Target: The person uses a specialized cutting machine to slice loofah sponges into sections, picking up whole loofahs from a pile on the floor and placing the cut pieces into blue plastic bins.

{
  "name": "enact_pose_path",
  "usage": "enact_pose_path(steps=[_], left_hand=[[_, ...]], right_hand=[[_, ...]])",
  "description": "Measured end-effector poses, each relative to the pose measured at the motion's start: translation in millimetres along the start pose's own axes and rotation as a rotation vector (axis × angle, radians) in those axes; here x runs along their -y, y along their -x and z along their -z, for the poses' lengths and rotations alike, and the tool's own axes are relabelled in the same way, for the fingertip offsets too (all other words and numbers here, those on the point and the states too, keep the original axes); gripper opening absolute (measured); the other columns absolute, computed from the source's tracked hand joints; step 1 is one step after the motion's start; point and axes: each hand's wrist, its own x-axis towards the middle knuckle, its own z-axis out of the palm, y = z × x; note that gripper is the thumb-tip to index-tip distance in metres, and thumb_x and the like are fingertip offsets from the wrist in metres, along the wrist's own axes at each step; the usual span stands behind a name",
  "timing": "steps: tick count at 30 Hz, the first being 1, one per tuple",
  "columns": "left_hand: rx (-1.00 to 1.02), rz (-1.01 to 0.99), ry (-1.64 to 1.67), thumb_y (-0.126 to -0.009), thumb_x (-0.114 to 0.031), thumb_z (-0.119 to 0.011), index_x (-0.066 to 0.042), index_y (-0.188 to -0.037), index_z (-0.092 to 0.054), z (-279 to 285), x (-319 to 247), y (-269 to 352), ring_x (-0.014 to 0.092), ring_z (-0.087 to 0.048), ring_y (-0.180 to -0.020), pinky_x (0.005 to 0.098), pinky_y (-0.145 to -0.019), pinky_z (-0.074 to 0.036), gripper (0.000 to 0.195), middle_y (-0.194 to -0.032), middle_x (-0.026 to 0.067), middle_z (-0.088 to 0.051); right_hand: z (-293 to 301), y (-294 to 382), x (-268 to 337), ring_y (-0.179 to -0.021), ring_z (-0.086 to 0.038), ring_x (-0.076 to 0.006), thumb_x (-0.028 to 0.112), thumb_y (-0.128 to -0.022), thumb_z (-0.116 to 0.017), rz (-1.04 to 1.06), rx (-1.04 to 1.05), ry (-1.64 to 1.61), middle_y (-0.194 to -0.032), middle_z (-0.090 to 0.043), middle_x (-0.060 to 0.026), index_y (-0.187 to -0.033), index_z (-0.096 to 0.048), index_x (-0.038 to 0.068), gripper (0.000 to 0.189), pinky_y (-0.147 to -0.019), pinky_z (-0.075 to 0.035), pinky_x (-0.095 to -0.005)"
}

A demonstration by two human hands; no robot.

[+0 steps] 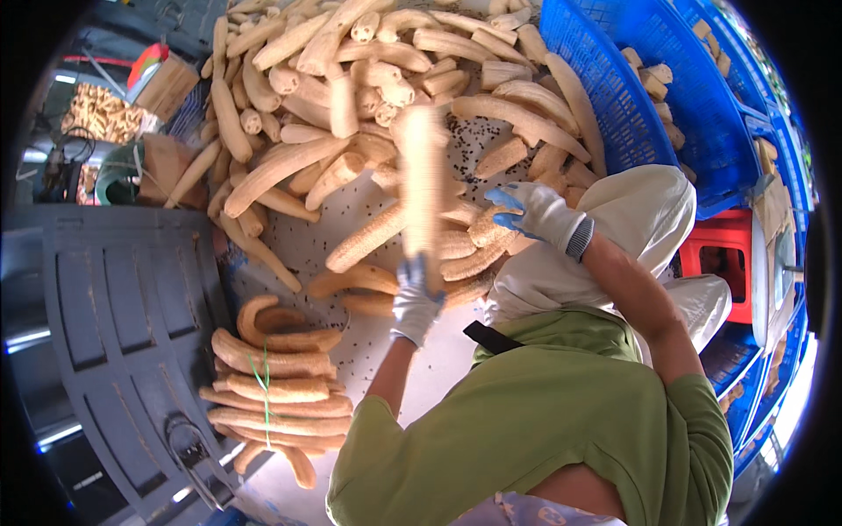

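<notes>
My left hand (418,302), in a white glove with blue fingers, is closed around the lower end of a long dried loofah (422,177). That loofah stands up in front of me and is blurred by motion. My right hand (539,210), in a matching glove, hovers by my knee with its fingers apart and nothing visible in them. Just beyond its fingertips lies a loofah piece (490,227); whether they touch I cannot tell. A large heap of peeled loofahs (375,52) spreads ahead of me. Several loofahs (362,246) rest between the heap and my lap.
To the left, a loofah bundle (283,388) tied with green string lies near a grey panelled door (125,342). Blue plastic crates (612,85), some holding cut pieces, line the right side beside a red stool (720,263). Dark seeds (483,141) dot the pale floor.
</notes>
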Motion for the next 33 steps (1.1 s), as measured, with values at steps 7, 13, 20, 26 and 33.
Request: enact_pose_path(steps=[7, 13, 20, 26, 33], left_hand=[[0.064, -0.332, 0.142, -0.078, -0.033, -0.075, -0.029, -0.157, -0.026, -61.7, -39.3, 21.3, 0.044, -0.058, -0.12, 0.0474, -0.096, -0.053, 0.093, -0.156, 0.0241, -0.033], [-0.641, -0.294, 0.472, -0.074, -0.022, -0.083, -0.022, -0.157, -0.025, 94.1, -51.6, -42.8, 0.036, -0.065, -0.103, 0.0433, -0.077, -0.063, 0.101, -0.14, 0.0229, -0.043], [-0.712, 0.331, -0.328, -0.087, -0.032, -0.069, -0.022, -0.155, -0.033, 351.8, -53.6, -250.4, 0.04, -0.064, -0.114, 0.0464, -0.091, -0.056, 0.077, -0.153, 0.0274, -0.035], [-0.33, 0.246, -0.613, -0.086, -0.029, -0.072, -0.027, -0.152, -0.037, 350.9, -31.1, -364.5, 0.037, -0.06, -0.123, 0.0421, -0.092, -0.057, 0.075, -0.15, 0.0193, -0.04], [-0.154, 0.105, -0.587, -0.08, -0.027, -0.075, -0.027, -0.158, -0.024, 265.6, 11.7, -137.6, 0.038, -0.061, -0.116, 0.044, -0.094, -0.056, 0.093, -0.16, 0.0196, -0.027]], right_hand=[[31.0, -1.0, 25.9, -0.098, -0.067, -0.0335, 0.04, -0.09, -0.07, -0.065, -0.104, -0.321, -0.114, -0.07, -0.0126, -0.13, -0.064, 0.018, 0.045, -0.09, -0.053, -0.0427], [33.3, 1.0, 13.5, -0.097, -0.069, -0.0219, 0.01, -0.087, -0.077, 0.022, -0.435, -0.546, -0.112, -0.069, -0.0118, -0.129, -0.063, 0.008, 0.044, -0.08, -0.057, -0.033], [27.9, -7.4, 10.3, -0.092, -0.07, -0.0262, 0.031, -0.09, -0.074, -0.027, -0.168, -0.526, -0.107, -0.07, -0.0154, -0.13, -0.062, 0.007, 0.048, -0.083, -0.056, -0.0365], [19.0, -1.3, -24.4, -0.096, -0.066, -0.0376, 0.039, -0.09, -0.071, -0.008, -0.258, -0.173, -0.108, -0.069, -0.0161, -0.126, -0.063, 0.013, 0.046, -0.085, -0.054, -0.0442], [22.3, -3.3, 1.6, -0.095, -0.065, -0.0373, 0.042, -0.093, -0.066, 0.093, -0.147, -0.057, -0.111, -0.068, -0.0141, -0.132, -0.059, 0.017, 0.047, -0.084, -0.053, -0.0471]])
